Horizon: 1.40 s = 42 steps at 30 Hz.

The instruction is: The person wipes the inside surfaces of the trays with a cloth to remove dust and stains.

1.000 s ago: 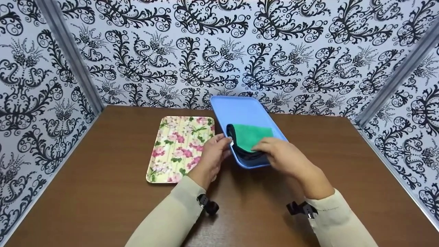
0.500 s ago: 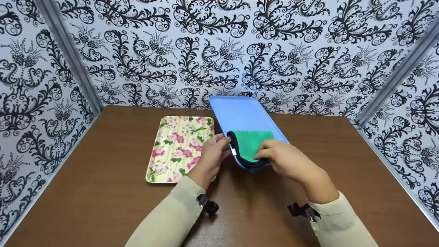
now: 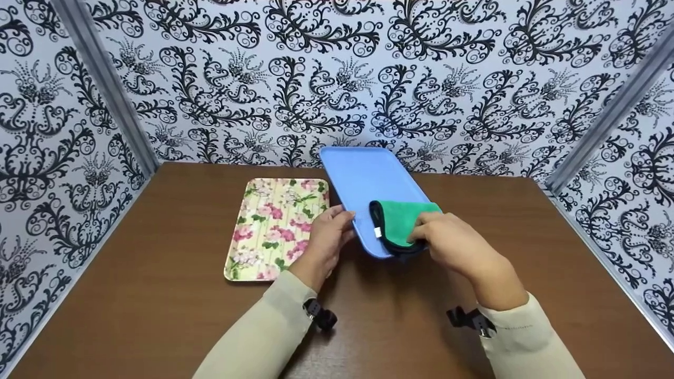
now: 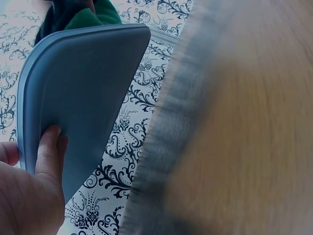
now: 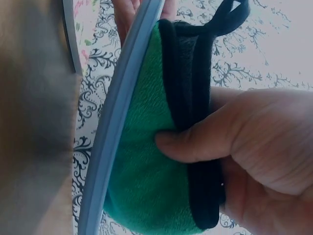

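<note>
My left hand [image 3: 329,234] grips the near left edge of a blue tray [image 3: 363,176], thumb on top and fingers beneath, as the left wrist view shows. The tray is held tilted above the table. In my right hand [image 3: 453,237] is a folded green cloth [image 3: 397,218] with black edging and a small white tag [image 3: 377,232]. It lies against the near right part of the tray's upper face. Seen from the right wrist, the thumb [image 5: 195,144] presses into the green pile while the other fingers are behind the fold, and a black loop [image 5: 232,17] sticks out.
A flower-patterned tray [image 3: 276,229] lies flat on the brown wooden table [image 3: 174,237], just left of the blue tray. Patterned wall panels [image 3: 326,79] enclose the table at the back and both sides. Black straps [image 3: 320,314] with cameras sit on both wrists.
The right hand has drawn the green cloth toward the near end of the blue tray, then across to the right. The left hand and the blue tray have stayed almost still.
</note>
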Each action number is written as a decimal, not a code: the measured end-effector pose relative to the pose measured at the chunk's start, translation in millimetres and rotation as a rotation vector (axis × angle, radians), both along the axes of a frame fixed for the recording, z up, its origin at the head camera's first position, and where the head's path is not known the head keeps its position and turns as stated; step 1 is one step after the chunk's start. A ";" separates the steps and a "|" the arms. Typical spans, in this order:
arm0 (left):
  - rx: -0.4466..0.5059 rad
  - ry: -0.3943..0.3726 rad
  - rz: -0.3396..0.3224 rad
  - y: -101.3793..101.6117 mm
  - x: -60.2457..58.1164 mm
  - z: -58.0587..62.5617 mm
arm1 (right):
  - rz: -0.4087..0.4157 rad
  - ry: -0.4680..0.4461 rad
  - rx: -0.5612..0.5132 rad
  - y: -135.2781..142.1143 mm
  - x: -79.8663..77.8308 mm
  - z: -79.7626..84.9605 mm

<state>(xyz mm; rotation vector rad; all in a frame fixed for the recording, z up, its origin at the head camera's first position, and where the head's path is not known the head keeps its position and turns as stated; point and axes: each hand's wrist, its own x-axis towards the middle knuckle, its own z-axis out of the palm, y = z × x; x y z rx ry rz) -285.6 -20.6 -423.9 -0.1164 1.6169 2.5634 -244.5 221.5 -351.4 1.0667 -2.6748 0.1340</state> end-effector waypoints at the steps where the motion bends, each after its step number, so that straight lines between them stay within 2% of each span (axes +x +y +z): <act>1: -0.005 -0.003 0.002 -0.1 0.3 0.1 | -0.019 -0.003 0.009 1.6 -0.3 0.5; 5: -0.020 -0.009 0.005 -0.9 0.2 -0.6 | -0.079 -0.017 0.024 7.8 -2.8 1.3; 10: -0.029 -0.015 0.013 -0.6 -0.5 -1.6 | -0.112 -0.049 0.010 15.6 -9.4 -1.9; 22: -0.015 -0.005 0.026 -0.8 0.3 0.7 | -0.029 0.007 -0.103 43.6 -39.3 -19.8; 29: -0.007 0.017 -0.005 1.9 2.1 0.3 | -0.007 0.023 -0.120 49.7 -56.7 -23.3; 33: 0.002 0.024 -0.003 4.8 2.3 -0.3 | 0.008 0.002 -0.070 49.9 -63.5 -17.9; 39: -0.014 0.019 -0.007 5.5 3.1 -0.3 | -0.020 -0.036 0.062 47.4 -75.8 -4.0; 42: -0.017 0.024 -0.010 5.9 4.5 0.5 | -0.032 -0.053 0.091 44.8 -83.8 1.7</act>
